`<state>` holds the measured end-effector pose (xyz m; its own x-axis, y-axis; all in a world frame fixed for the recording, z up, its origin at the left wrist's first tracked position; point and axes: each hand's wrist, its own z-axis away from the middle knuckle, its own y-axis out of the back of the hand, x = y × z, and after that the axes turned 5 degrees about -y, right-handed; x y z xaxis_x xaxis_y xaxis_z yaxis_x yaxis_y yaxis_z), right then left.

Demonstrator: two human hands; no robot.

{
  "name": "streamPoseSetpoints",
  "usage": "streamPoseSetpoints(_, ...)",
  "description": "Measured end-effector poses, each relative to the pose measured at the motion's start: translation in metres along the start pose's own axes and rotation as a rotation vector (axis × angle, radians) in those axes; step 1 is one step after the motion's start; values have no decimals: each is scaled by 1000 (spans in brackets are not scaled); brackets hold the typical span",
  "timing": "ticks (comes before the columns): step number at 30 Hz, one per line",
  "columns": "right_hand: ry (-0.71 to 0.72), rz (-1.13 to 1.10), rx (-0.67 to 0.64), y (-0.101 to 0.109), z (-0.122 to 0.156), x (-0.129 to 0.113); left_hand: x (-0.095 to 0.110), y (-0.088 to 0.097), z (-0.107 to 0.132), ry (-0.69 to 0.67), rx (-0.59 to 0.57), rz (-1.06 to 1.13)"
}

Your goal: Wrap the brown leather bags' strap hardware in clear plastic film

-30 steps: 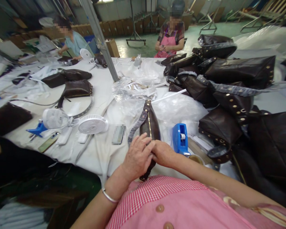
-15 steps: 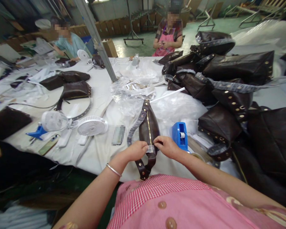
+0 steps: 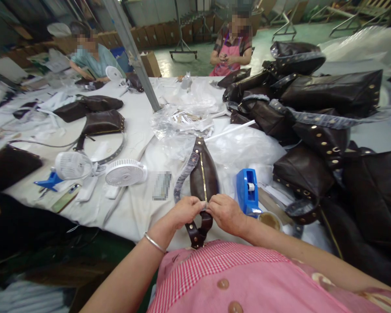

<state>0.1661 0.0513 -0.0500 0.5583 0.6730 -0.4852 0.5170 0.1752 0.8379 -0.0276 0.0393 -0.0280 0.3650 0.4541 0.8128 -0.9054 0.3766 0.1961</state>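
A dark brown leather bag [image 3: 210, 169] with a gold zipper lies on the table before me, its zipper pointing away from my body. Its strap [image 3: 184, 174], wrapped in clear film, curves along the left side, and a studded dark strap end hangs toward my apron. At the near end of the zipper, my left hand [image 3: 187, 211] is closed in a pinch. My right hand [image 3: 226, 213] meets it there, fingers bent and pressed together. Between the fingertips shows a small piece of clear film [image 3: 204, 207], mostly covered by them.
A blue tape dispenser [image 3: 246, 191] stands right of the bag, with a tape roll [image 3: 270, 221] beside it. Dark bags [image 3: 329, 93] are heaped at the right. White fans [image 3: 125, 172] and a phone [image 3: 162, 185] lie left. A metal post [image 3: 133, 56] rises beyond. Two people sit across.
My right hand has moved slightly left and down, joining my left hand over the clear film at the zipper's near end. The film, plainly visible before, is now mostly hidden.
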Motion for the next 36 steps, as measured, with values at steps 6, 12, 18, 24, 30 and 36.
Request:
streamPoseSetpoints(6,-218,-265,-42,1,4,-1,7,-4,18,-345,120,-280)
streamPoseSetpoints(12,-336,-350,-74,-2,1,-1,0,-13,25,-430,211,-404)
streamPoseSetpoints(18,-221,-290,-58,1,-2,9,-6,-17,22,-416,260,-399)
streamPoseSetpoints(24,-27,-93,-3,1,-2,7,-3,-19,26,-421,277,-560)
streamPoseSetpoints(30,137,82,45,1,-2,5,2,-17,23,-248,184,-383)
streamPoseSetpoints(36,266,135,31,6,-1,9,2,-9,23,129,-67,368)
